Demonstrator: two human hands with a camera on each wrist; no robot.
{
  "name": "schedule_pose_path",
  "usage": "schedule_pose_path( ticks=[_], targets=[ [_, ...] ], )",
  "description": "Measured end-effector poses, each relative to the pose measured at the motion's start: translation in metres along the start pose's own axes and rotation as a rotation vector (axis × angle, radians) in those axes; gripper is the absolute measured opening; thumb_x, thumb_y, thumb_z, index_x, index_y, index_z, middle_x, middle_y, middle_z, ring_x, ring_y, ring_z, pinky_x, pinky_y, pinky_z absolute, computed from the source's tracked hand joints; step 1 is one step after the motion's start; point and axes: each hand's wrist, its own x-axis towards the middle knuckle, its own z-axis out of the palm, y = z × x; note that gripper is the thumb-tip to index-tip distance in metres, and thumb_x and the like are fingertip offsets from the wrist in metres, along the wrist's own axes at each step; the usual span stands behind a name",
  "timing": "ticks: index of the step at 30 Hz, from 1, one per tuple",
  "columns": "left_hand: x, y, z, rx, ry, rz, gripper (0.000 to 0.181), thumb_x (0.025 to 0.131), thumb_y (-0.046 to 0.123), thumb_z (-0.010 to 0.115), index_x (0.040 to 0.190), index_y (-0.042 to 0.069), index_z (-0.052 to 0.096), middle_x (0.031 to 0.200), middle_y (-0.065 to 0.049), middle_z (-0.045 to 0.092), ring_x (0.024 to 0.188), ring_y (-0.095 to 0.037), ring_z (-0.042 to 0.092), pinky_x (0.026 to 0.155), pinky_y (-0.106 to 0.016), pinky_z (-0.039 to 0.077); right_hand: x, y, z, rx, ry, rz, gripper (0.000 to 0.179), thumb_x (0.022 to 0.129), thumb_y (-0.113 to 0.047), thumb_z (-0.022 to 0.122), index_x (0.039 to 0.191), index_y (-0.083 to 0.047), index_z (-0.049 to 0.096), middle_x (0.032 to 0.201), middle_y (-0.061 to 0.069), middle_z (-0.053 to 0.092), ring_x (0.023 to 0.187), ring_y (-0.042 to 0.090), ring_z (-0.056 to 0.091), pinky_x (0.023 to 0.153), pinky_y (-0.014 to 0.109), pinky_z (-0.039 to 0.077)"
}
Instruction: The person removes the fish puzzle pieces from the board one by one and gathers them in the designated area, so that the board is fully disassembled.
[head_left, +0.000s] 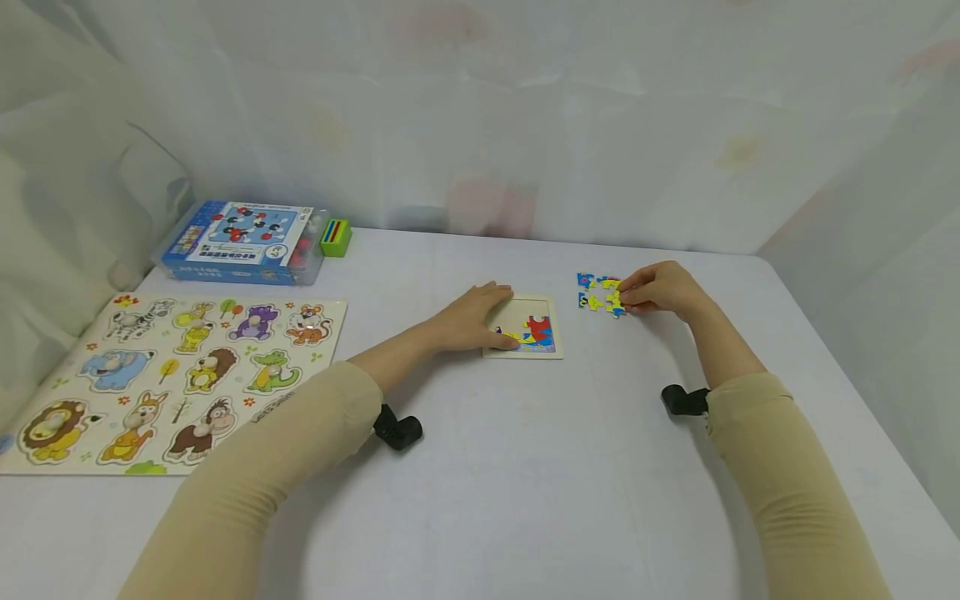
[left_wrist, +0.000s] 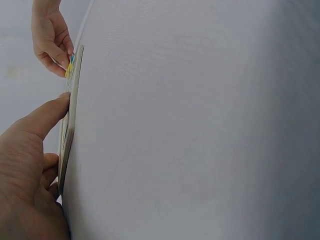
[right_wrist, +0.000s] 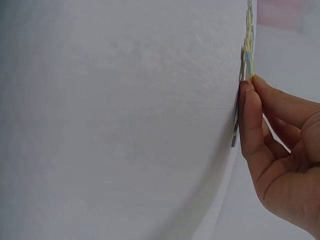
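Head view: the part-filled puzzle tray (head_left: 529, 307) lies near centre, the left hand (head_left: 472, 322) spanning its nine-o'clock side, thumb and fingers apart, seemingly to steady it. Toward two o'clock, the right hand (head_left: 663, 290) pinches a yellow jigsaw piece (head_left: 615, 299), a grip suiting thin stock, beside loose pieces (head_left: 594, 302). Toward ten o'clock, the blue box (head_left: 238, 271) bears print too small to read.

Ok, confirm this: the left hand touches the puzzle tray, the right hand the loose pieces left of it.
Wrong side: the head view shows the loose pieces right of the puzzle tray. The left hand does touch the tray, the right hand the pieces.
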Motion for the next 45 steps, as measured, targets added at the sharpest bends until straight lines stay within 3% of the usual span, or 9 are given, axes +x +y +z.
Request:
schedule_pose_path(
  ticks=[31, 35, 39, 42, 45],
  targets=[
    [0.000, 0.001, -0.001, 0.003, -0.007, 0.004, 0.088, 0.085, 0.047, 0.070, 0.154, 0.007, 0.033, 0.164, -0.007, 0.030, 0.156, -0.029, 0.017, 0.130, -0.044, 0.009, -0.002, -0.004, 0.002, -0.049, 0.021, 0.017, 0.042, 0.091, -0.014, 0.070, 0.124, 0.010, 0.061, 0.071, -0.013, 0.070, 0.065, -0.001, 0.068, 0.067, 0.015, 0.058],
    [0.000, 0.001, 0.000, -0.002, -0.004, 0.006, 0.089, 0.084, 0.047, 0.071, 0.153, 0.007, 0.033, 0.164, -0.008, 0.030, 0.156, -0.029, 0.017, 0.130, -0.044, 0.009, -0.001, -0.004, 0.003, -0.076, 0.060, -0.007, 0.040, 0.090, -0.016, 0.071, 0.121, 0.008, 0.063, 0.077, -0.011, 0.071, 0.066, -0.001, 0.067, 0.067, 0.015, 0.058],
    [0.000, 0.000, 0.000, -0.003, 0.000, 0.006, 0.089, 0.084, 0.047, 0.071, 0.153, 0.006, 0.033, 0.164, -0.008, 0.030, 0.156, -0.029, 0.017, 0.131, -0.044, 0.009, -0.001, -0.007, 0.006, -0.094, 0.096, -0.032, 0.038, 0.091, -0.018, 0.070, 0.121, 0.005, 0.064, 0.096, 0.000, 0.071, 0.071, 0.000, 0.067, 0.069, 0.015, 0.057],
    [0.000, 0.000, 0.000, 0.001, 0.002, 0.004, 0.089, 0.084, 0.047, 0.071, 0.154, 0.006, 0.032, 0.164, -0.008, 0.030, 0.156, -0.029, 0.016, 0.131, -0.043, 0.009, -0.001, -0.013, 0.012, -0.113, 0.089, -0.049, 0.038, 0.092, -0.020, 0.070, 0.122, 0.002, 0.064, 0.108, 0.006, 0.069, 0.075, 0.002, 0.066, 0.073, 0.015, 0.058],
    [0.000, 0.000, 0.000, 0.000, 0.004, 0.003, 0.090, 0.084, 0.047, 0.072, 0.154, 0.006, 0.032, 0.164, -0.007, 0.029, 0.156, -0.028, 0.016, 0.131, -0.043, 0.008, -0.001, -0.020, 0.019, -0.144, 0.057, -0.067, 0.038, 0.092, -0.023, 0.069, 0.122, 0.000, 0.065, 0.105, 0.005, 0.068, 0.078, 0.005, 0.065, 0.075, 0.017, 0.057]
  ],
)
